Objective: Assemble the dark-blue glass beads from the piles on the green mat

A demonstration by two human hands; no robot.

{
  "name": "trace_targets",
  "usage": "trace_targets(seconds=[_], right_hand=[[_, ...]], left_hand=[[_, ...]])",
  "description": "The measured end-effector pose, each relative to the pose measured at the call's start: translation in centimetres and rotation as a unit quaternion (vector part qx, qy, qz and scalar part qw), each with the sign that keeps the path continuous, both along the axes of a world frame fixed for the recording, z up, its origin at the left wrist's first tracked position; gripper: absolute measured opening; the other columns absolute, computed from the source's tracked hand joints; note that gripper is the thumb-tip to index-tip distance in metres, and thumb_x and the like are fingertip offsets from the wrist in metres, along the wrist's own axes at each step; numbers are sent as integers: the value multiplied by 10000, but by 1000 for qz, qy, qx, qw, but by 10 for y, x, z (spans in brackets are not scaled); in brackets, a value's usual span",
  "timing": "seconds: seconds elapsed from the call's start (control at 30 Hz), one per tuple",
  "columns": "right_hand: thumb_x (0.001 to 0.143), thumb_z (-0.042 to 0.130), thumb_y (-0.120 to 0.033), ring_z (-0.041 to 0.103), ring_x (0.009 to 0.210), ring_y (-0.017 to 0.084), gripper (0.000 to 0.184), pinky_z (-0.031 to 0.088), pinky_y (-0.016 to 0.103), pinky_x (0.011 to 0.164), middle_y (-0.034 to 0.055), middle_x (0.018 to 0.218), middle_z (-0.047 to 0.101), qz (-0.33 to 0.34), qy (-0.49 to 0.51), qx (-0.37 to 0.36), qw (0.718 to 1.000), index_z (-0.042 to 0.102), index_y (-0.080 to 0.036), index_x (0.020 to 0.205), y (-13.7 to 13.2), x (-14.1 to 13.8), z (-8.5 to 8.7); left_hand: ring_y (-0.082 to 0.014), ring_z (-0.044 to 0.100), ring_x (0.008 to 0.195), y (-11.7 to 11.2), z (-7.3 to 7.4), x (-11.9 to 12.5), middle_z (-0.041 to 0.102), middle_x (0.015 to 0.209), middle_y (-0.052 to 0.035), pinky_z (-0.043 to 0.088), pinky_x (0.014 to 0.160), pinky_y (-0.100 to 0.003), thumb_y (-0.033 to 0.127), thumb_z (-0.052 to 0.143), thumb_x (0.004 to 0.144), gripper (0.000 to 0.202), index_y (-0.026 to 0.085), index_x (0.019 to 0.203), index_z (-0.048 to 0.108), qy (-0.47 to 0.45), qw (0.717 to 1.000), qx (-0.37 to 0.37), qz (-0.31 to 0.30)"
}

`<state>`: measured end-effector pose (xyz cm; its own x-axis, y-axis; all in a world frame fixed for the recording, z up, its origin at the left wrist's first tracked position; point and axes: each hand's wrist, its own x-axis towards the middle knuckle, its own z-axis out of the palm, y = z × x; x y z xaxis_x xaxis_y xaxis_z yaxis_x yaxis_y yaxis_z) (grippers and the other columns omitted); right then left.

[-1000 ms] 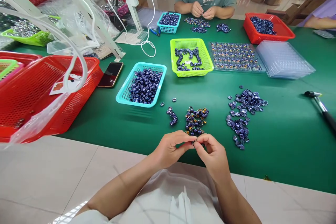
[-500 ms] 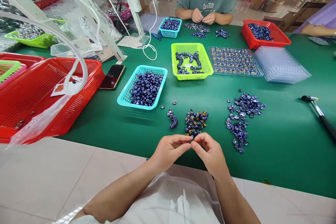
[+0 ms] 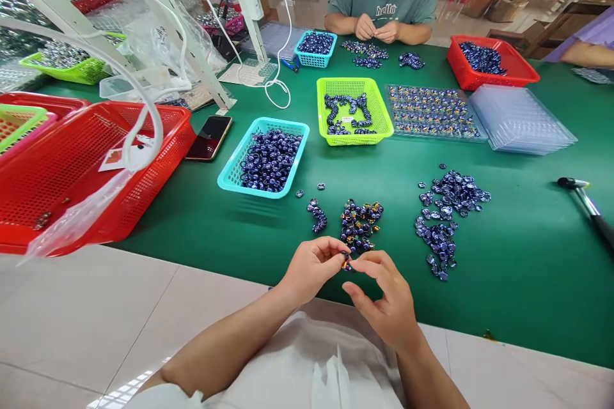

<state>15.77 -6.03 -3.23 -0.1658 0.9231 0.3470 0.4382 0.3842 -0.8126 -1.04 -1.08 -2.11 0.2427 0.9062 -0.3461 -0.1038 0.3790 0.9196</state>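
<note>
Head view: left hand (image 3: 311, 266) pinching bead (image 3: 345, 262)

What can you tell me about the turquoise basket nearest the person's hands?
The turquoise basket is a shallow rectangular plastic tray with slotted mesh walls. It sits flat on the green table mat, angled slightly, piled with glossy dark-blue beads. A black phone lies just left; no hand touches it.
</note>
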Motion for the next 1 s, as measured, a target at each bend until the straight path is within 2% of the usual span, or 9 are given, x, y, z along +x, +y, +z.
trace_targets(seconds=[0.23,0.37,0.5,0.6,0.67,0.83,1.0], right_hand=[[871,608,-85,616,852,199,330,499,374,747,40,931,647,-20,-81,89,992,639,-302,1117,4,-1,-13],[868,610,-91,602,845,201,281,479,388,764,42,917,639,-32,-99,104,989,641,-281,1073,5,2,-16],[913,569,-140,596,852,200,156,481,365,756,42,909,623,-60,-51,34,996,622,-252,1008,5,1,-11],[940,549,-194,599,865,192,85,481,333,758,34,905,617,-78,-2,-50,996,620,-240,936,6,1,-5],[946,551,-229,603,848,181,89,476,311,750,24,889,621,-89,27,-96,991,618,-234,888,6,1,-2],[934,573,-293,602,777,167,105,475,263,660,12,827,634,-109,66,-158,979,610,-222,867,7,0,-3],[926,584,-336,605,764,169,145,490,255,653,17,811,649,-96,83,-180,975,631,-214,862,7,2,-4]], left_hand=[[-133,621,659,3,-3,3,709,717,-17,495,652,-242,180,722,655,91,148,739,711,-2,1000,-10,-15],[-123,601,595,4,-3,2,723,697,-22,484,590,-240,216,743,679,131,147,790,748,3,999,-22,-44],[-169,673,714,0,-6,1,782,847,-72,535,636,-265,300,764,735,243,147,922,782,2,998,-3,-55],[-223,713,882,-6,-9,2,791,975,-96,574,799,-331,312,758,768,282,155,1002,781,-1,998,22,-53],[-242,716,931,-9,-11,3,789,1002,-102,564,877,-366,300,758,776,289,158,1027,779,9,998,42,-52],[-254,724,921,-11,-13,6,793,978,-94,571,871,-371,316,767,779,260,177,998,795,53,996,65,-38],[-270,729,964,-10,-15,7,794,1001,-84,579,890,-373,352,798,747,278,186,970,799,19,999,28,-27]])
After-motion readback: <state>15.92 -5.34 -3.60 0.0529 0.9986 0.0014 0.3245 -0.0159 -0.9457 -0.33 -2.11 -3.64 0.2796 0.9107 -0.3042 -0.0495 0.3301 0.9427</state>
